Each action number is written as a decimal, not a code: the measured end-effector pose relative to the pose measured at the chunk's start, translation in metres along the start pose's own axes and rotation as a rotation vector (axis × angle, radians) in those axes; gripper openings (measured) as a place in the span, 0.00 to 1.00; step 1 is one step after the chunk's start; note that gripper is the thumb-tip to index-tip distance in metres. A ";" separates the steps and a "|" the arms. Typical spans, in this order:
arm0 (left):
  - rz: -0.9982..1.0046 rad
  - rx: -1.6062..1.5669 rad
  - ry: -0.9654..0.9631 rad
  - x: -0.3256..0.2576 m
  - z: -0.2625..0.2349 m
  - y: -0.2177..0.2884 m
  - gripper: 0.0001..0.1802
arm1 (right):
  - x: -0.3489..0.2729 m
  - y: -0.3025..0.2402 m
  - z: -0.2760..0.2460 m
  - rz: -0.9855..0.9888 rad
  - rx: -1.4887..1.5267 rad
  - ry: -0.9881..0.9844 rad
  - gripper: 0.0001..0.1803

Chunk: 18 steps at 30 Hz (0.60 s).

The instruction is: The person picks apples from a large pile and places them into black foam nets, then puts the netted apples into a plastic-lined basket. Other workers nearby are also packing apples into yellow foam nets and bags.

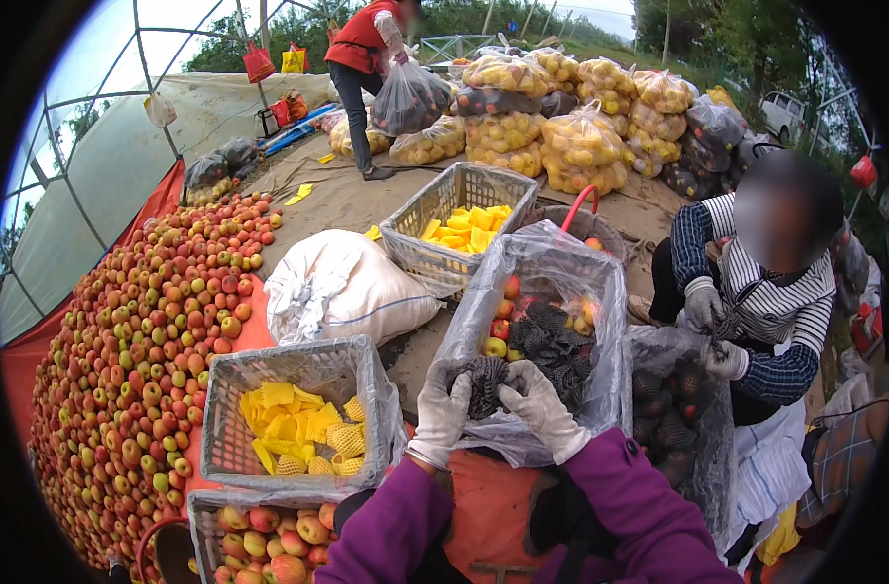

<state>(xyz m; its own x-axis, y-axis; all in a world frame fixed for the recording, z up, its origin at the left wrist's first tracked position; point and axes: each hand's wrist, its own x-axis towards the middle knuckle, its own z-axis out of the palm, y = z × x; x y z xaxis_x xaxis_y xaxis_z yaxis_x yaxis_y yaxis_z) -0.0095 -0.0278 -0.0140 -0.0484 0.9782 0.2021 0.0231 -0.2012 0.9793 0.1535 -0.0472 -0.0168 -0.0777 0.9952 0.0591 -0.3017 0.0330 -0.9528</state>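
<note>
Both my hands wear white gloves and meet over the near end of a plastic-lined crate (615, 302). Between them is a black foam fruit net (485, 387), bunched up; whether an apple sits inside it I cannot tell. My left hand (441, 411) pinches its left side, and my right hand (545, 409) grips the right side with bent fingers. Below and beyond, the crate holds loose black foam nets (552, 350) and several bare red and yellow-green apples (503, 311).
A crate of yellow foam nets (216, 409) stands at left, above a crate of apples (279, 540). A large apple heap (123, 389) fills the far left. A white sack (342, 287) lies ahead. At right, a gloved co-worker (771, 282) sits beside a crate of black-netted apples (673, 409).
</note>
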 end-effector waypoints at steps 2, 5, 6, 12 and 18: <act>0.000 0.020 -0.063 0.001 -0.006 -0.001 0.14 | 0.001 0.000 0.001 0.000 -0.015 0.025 0.11; -0.249 -0.173 -0.238 0.000 0.001 0.037 0.19 | 0.004 0.002 -0.009 -0.017 -0.146 0.108 0.10; -0.260 -0.265 -0.251 -0.001 0.002 0.033 0.22 | 0.004 -0.001 -0.007 -0.012 -0.166 0.117 0.10; -0.220 -0.104 -0.135 -0.001 -0.003 0.021 0.17 | -0.005 -0.014 0.005 -0.182 -0.307 0.121 0.09; 0.009 -0.070 0.256 0.013 -0.018 -0.006 0.10 | -0.027 -0.034 0.018 -0.193 -0.340 -0.262 0.08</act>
<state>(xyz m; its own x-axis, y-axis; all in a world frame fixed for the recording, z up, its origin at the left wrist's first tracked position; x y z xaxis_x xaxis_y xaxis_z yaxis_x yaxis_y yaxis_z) -0.0287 -0.0147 -0.0168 -0.2998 0.9330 0.1989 -0.0438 -0.2217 0.9741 0.1491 -0.0769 0.0188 -0.3013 0.9127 0.2762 -0.0089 0.2869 -0.9579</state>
